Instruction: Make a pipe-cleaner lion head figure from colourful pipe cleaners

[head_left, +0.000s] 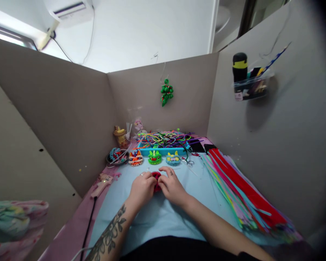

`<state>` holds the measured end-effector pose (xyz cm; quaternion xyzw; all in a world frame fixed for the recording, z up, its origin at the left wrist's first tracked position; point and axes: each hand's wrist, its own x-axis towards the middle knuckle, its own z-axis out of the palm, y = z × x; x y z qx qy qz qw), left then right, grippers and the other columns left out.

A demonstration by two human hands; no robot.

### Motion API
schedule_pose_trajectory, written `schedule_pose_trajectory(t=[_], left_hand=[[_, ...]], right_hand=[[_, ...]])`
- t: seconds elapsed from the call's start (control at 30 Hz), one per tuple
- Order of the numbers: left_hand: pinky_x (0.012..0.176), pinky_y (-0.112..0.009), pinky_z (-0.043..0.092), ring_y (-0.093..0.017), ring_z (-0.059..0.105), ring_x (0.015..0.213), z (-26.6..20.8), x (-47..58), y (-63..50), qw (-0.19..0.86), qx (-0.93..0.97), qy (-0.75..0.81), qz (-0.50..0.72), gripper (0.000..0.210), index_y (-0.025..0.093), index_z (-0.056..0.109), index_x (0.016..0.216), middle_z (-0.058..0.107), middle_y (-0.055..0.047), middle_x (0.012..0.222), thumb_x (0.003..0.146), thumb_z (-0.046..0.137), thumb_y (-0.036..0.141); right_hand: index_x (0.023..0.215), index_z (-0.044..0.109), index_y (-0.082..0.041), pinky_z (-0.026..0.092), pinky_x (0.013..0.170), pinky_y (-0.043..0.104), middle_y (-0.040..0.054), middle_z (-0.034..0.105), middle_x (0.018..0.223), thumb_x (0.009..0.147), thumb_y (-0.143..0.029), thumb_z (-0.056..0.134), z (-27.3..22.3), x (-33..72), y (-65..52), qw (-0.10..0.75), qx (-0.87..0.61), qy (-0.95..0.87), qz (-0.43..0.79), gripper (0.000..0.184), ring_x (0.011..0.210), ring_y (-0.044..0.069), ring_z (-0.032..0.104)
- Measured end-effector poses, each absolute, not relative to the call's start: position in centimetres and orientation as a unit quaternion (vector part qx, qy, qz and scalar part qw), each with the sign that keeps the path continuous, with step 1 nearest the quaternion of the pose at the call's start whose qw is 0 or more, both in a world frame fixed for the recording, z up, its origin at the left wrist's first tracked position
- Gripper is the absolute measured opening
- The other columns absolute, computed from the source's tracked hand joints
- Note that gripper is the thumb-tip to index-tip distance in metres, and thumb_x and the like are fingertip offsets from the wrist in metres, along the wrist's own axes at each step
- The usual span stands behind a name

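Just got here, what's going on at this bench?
A person has a small red piece pinched between the left hand and right hand, over a light blue cloth. Its details are mostly hidden by the fingers. Beyond the hands, an orange-and-white figure, a green figure and a blue-and-yellow figure sit in a row before a blue tray heaped with coloured stems. A pink glue gun lies to the left.

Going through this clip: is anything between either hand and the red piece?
Nothing visible is: the left hand and right hand both have fingers on the red piece. The orange figure, green figure and blue figure sit beyond the hands, apart from it.
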<state>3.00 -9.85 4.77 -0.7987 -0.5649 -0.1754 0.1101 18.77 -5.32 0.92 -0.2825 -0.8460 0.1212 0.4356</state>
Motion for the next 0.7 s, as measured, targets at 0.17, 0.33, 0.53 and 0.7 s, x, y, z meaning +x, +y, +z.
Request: schedule_pose_trajectory(t=[0.17, 0.33, 0.53, 0.7], left_hand=[[0.066, -0.029, 0.039, -0.017, 0.053, 0.074, 4.0, 3.5, -10.1, 0.112, -0.774, -0.594, -0.189, 0.024, 0.021, 0.066, 0.076, 0.06, -0.004, 0.08, 0.088, 0.045, 0.018], [0.067, -0.028, 0.04, -0.018, 0.054, 0.076, 3.2, 4.1, -10.2, 0.098, -0.741, -0.627, -0.218, 0.021, 0.019, 0.065, 0.076, 0.059, -0.005, 0.081, 0.086, 0.046, 0.016], [0.067, -0.027, 0.042, -0.016, 0.054, 0.074, 2.7, 3.8, -10.1, 0.019, -0.74, -0.606, -0.292, 0.025, 0.018, 0.064, 0.077, 0.056, -0.005, 0.079, 0.087, 0.042, 0.015], [0.069, -0.026, 0.046, -0.014, 0.055, 0.073, 2.5, 2.2, -10.1, -0.07, -0.705, -0.572, -0.414, 0.022, 0.018, 0.064, 0.088, 0.056, -0.004, 0.082, 0.088, 0.042, 0.022]], right_hand=[[0.081, 0.058, -0.018, 0.04, 0.098, 0.047, 0.011, 0.048, 0.117, 0.078, -0.004, 0.05, 0.7, 18.4, -5.6, 0.439, -0.317, -0.836, 0.086, 0.016, 0.115, 0.027, 0.041], [0.08, 0.058, -0.019, 0.042, 0.096, 0.048, 0.0104, 0.05, 0.116, 0.08, -0.005, 0.049, 0.5, 18.0, -5.7, 0.441, -0.325, -0.833, 0.068, 0.016, 0.115, 0.027, 0.041], [0.084, 0.057, -0.018, 0.04, 0.097, 0.048, 0.0105, 0.049, 0.119, 0.079, -0.005, 0.048, 0.4, 17.9, -5.8, 0.439, -0.308, -0.842, 0.059, 0.016, 0.117, 0.027, 0.039], [0.083, 0.056, -0.018, 0.04, 0.098, 0.049, 0.0107, 0.048, 0.12, 0.077, -0.005, 0.049, 0.6, 17.9, -5.7, 0.443, -0.305, -0.842, 0.054, 0.016, 0.117, 0.028, 0.039]])
